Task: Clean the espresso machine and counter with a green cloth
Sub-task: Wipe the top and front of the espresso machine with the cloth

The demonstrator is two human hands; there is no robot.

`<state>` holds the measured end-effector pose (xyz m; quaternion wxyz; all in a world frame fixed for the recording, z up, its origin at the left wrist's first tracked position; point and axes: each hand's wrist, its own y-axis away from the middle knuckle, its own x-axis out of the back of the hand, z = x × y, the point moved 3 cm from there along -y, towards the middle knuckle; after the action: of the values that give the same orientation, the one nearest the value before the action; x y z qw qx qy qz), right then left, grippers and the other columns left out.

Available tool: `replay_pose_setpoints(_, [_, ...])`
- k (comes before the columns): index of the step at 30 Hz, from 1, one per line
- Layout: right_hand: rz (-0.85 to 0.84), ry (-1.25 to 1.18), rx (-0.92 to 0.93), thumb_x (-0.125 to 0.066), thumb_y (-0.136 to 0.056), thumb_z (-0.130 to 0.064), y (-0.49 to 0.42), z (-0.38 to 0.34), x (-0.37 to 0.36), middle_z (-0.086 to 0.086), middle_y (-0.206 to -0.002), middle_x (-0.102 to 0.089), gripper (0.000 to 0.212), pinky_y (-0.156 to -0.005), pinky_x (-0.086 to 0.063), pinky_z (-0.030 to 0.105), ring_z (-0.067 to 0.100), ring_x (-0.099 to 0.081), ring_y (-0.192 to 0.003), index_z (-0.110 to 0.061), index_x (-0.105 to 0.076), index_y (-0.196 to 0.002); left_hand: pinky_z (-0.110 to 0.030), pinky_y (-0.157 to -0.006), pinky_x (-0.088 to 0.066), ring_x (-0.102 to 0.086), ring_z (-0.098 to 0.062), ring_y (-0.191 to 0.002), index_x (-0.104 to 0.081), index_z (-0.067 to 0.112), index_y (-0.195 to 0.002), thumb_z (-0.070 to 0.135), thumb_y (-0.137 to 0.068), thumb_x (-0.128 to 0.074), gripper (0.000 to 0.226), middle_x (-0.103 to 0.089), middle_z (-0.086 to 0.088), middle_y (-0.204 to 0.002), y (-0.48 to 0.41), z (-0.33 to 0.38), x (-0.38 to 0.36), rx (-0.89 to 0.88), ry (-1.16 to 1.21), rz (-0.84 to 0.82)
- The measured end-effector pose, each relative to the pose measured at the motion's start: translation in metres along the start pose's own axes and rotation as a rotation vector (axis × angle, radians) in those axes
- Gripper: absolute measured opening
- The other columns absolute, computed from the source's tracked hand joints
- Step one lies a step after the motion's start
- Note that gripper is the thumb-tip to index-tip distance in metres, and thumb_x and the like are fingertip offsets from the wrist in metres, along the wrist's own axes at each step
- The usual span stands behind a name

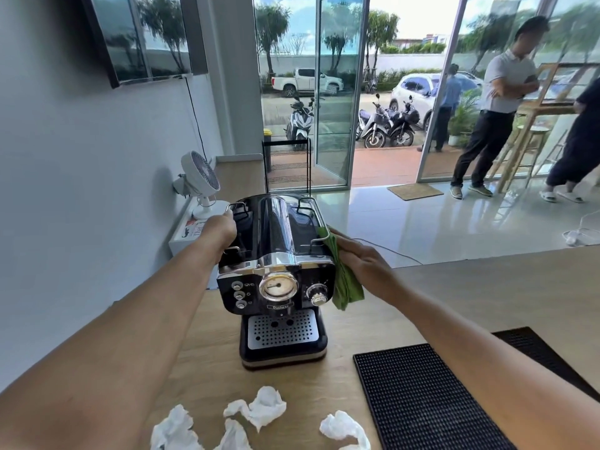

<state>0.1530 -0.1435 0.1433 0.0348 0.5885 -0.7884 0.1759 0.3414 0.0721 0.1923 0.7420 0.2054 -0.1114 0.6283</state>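
A black and chrome espresso machine (276,264) stands on the light wooden counter (470,297), with a round gauge, a knob and a perforated drip tray facing me. My left hand (220,230) grips the machine's top left edge by the wire rail. My right hand (360,261) presses a folded green cloth (344,280) flat against the machine's right side. The cloth hangs down below my palm to about knob height.
Several crumpled white tissues (259,407) lie on the counter near me. A black rubber bar mat (431,397) lies at the right front. A white fan (199,186) stands behind the machine at the left. A power cord trails behind the machine. People stand by the open glass doors.
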Motion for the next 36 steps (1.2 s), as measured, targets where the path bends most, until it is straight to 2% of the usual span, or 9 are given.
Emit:
replay_pose_setpoints(3, [-0.009, 0.068, 0.028, -0.045, -0.099, -0.013, -0.015, 0.003, -0.001, -0.015, -0.147, -0.048, 0.044, -0.114, -0.034, 0.034, 0.011, -0.045, -0.136, -0.031, -0.054, -0.137, -0.037, -0.11, -0.027, -0.033, -0.03, -0.137, -0.033, 0.001, -0.144, 0.042, -0.102, -0.03, 0.058, -0.035, -0.015, -0.15, -0.004, -0.001, -0.002, -0.013, -0.016, 0.009])
replay_pose_setpoints(8, [0.039, 0.053, -0.123, -0.04, -0.098, 0.0, -0.072, -0.013, -0.003, 0.008, -0.136, -0.059, 0.044, -0.103, -0.044, 0.051, 0.025, -0.059, -0.102, -0.018, -0.06, -0.133, -0.038, -0.112, -0.027, -0.033, -0.031, -0.137, -0.036, 0.0, -0.143, 0.043, -0.102, -0.029, 0.06, -0.034, -0.016, -0.151, -0.004, -0.001, 0.0, -0.024, -0.065, 0.028])
replay_pose_setpoints(11, [0.013, 0.079, -0.132, -0.045, -0.091, -0.015, -0.083, -0.015, -0.006, 0.011, -0.138, -0.058, 0.043, -0.11, -0.038, 0.051, 0.03, -0.056, -0.119, -0.034, -0.067, -0.121, -0.038, -0.112, -0.026, -0.032, -0.032, -0.138, -0.036, 0.0, -0.143, 0.043, -0.102, -0.028, 0.061, -0.033, -0.016, -0.151, -0.005, -0.001, 0.001, -0.02, -0.081, 0.04])
replay_pose_setpoints(14, [0.006, 0.123, -0.08, -0.046, -0.087, -0.03, -0.062, -0.016, -0.005, -0.01, -0.142, -0.054, 0.038, -0.114, -0.034, 0.047, 0.022, -0.051, -0.131, -0.052, -0.067, -0.109, -0.038, -0.113, -0.025, -0.03, -0.031, -0.139, -0.033, 0.0, -0.145, 0.043, -0.102, -0.027, 0.061, -0.031, -0.016, -0.153, -0.007, -0.003, 0.0, -0.012, -0.077, 0.037])
replay_pose_setpoints(18, [-0.04, 0.234, 0.046, -0.046, -0.096, -0.033, -0.016, -0.027, -0.008, -0.031, -0.146, -0.04, 0.041, -0.115, -0.032, 0.041, 0.003, -0.041, -0.137, -0.047, -0.052, -0.134, -0.038, -0.113, -0.024, -0.029, -0.03, -0.14, -0.031, 0.001, -0.145, 0.042, -0.102, -0.028, 0.06, -0.03, -0.015, -0.153, -0.008, -0.003, -0.001, 0.007, -0.038, 0.025])
replay_pose_setpoints(24, [0.109, 0.431, 0.143, -0.051, -0.1, -0.028, 0.022, -0.032, -0.021, -0.013, -0.147, -0.047, 0.039, -0.112, -0.039, 0.035, 0.007, -0.047, -0.132, -0.023, -0.055, -0.139, -0.04, -0.111, -0.03, -0.037, -0.032, -0.134, -0.037, 0.004, -0.143, 0.046, -0.1, -0.028, 0.061, -0.038, -0.014, -0.148, -0.002, -0.001, 0.001, 0.037, 0.0, -0.009])
replay_pose_setpoints(31, [0.361, 1.023, 0.436, -0.072, -0.078, 0.006, 0.048, -0.061, -0.055, 0.007, -0.107, -0.073, 0.035, -0.062, -0.058, 0.041, 0.027, -0.059, -0.083, -0.005, -0.071, -0.111, -0.04, -0.107, -0.035, -0.044, -0.031, -0.127, -0.045, 0.005, -0.138, 0.045, -0.099, -0.029, 0.058, -0.048, -0.013, -0.14, 0.001, 0.0, 0.003, 0.022, 0.024, -0.022])
replay_pose_setpoints(34, [0.236, 1.053, 0.43, -0.068, -0.078, 0.01, 0.049, -0.081, -0.072, 0.005, -0.103, -0.073, 0.037, -0.067, -0.057, 0.034, 0.024, -0.059, -0.085, -0.006, -0.071, -0.112, -0.04, -0.106, -0.037, -0.047, -0.032, -0.125, -0.045, 0.004, -0.137, 0.046, -0.098, -0.028, 0.059, -0.049, -0.012, -0.139, 0.004, 0.0, 0.004, 0.016, 0.03, -0.016])
replay_pose_setpoints(36, [0.121, 0.821, 0.272, -0.057, -0.094, -0.001, 0.044, -0.1, -0.071, -0.001, -0.102, -0.07, 0.028, -0.07, -0.049, 0.017, 0.01, -0.059, -0.081, -0.01, -0.067, -0.118, -0.038, -0.109, -0.034, -0.043, -0.032, -0.129, -0.041, 0.002, -0.14, 0.044, -0.1, -0.029, 0.059, -0.045, -0.014, -0.144, 0.011, 0.003, 0.004, 0.009, 0.034, -0.018])
